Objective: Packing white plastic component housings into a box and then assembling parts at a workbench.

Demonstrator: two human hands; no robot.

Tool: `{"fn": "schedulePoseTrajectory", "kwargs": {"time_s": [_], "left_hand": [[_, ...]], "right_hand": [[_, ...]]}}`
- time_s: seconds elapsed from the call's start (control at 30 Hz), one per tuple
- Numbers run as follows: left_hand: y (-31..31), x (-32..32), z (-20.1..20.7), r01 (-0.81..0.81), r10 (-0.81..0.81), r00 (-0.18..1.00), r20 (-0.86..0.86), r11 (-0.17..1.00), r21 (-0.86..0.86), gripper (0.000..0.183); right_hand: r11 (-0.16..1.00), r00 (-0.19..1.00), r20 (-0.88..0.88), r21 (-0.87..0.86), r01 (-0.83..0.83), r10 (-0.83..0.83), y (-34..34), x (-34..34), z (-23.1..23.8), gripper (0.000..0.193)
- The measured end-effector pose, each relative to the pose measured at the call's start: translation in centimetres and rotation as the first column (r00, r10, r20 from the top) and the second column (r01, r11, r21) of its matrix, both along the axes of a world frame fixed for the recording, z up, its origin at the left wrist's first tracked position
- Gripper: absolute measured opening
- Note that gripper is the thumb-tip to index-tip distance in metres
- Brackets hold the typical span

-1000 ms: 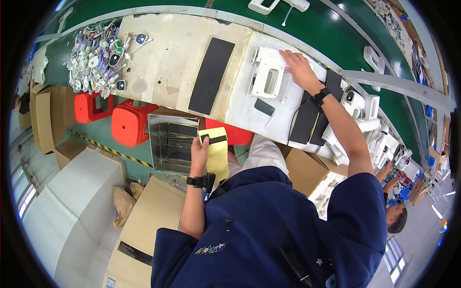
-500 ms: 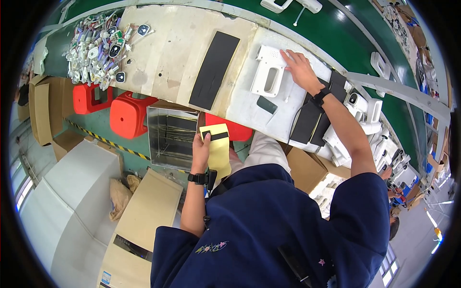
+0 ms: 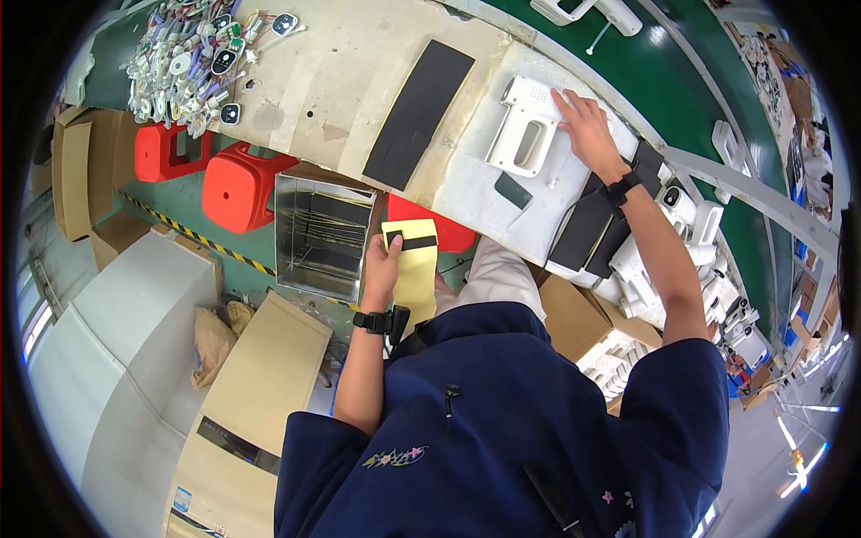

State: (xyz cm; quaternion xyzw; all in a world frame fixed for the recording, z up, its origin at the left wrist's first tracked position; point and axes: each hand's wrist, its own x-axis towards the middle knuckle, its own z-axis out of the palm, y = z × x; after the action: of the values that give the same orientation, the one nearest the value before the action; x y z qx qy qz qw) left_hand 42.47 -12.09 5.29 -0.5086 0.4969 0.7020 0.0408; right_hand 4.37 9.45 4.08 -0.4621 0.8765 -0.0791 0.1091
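My left hand (image 3: 384, 265) pinches a yellow backing sheet (image 3: 415, 282) by its left edge, in front of the bench. One black strip (image 3: 419, 242) lies across the upper part of that sheet, close to my thumb. On the white mat (image 3: 475, 211) rests a white plastic housing (image 3: 508, 134) with a long oval handle opening and a patch of small holes. The fingers of my right hand (image 3: 588, 132) are stretched out, their tips at the housing's upper right edge. Below the housing is a small dark grey rectangular piece (image 3: 513, 191).
A large black sheet (image 3: 419, 115) lies on the bench, and more black sheets (image 3: 587, 224) lie right of the mat. White housings (image 3: 641, 269) crowd the right end. Wired parts (image 3: 184, 67) heap up far left. Red stools (image 3: 235, 190) and an open metal box (image 3: 323, 238) stand below.
The bench has shifted right and up in view as my head moved. My left hand still holds the yellow sheet, and my right fingers remain at the white housing.
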Motion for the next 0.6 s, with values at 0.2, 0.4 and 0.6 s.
{"fn": "schedulePoseTrajectory", "kwargs": {"time_s": [0.2, 0.4, 0.6], "left_hand": [[-0.1, 0.4, -0.5, 0.026, -0.026, 1.0, -0.003, 0.999, -0.034, 0.022], [0.2, -0.3, -1.2, 0.078, -0.077, 0.997, 0.008, 0.996, -0.052, 0.022], [0.9, -2.9, -0.7, 0.047, -0.047, 0.998, 0.032, 0.999, 0.006, 0.021]], "right_hand": [[1.0, 1.0, 0.005, 0.005, 0.009, -0.009, 0.9, 0.2, -0.4, 0.065], [0.996, 0.999, 0.037, -0.093, -0.01, 0.014, 1.6, 0.3, -0.8, 0.059], [0.901, 0.863, 0.409, -0.181, 0.395, -0.296, 0.0, -6.3, -3.9, 0.039]]}}
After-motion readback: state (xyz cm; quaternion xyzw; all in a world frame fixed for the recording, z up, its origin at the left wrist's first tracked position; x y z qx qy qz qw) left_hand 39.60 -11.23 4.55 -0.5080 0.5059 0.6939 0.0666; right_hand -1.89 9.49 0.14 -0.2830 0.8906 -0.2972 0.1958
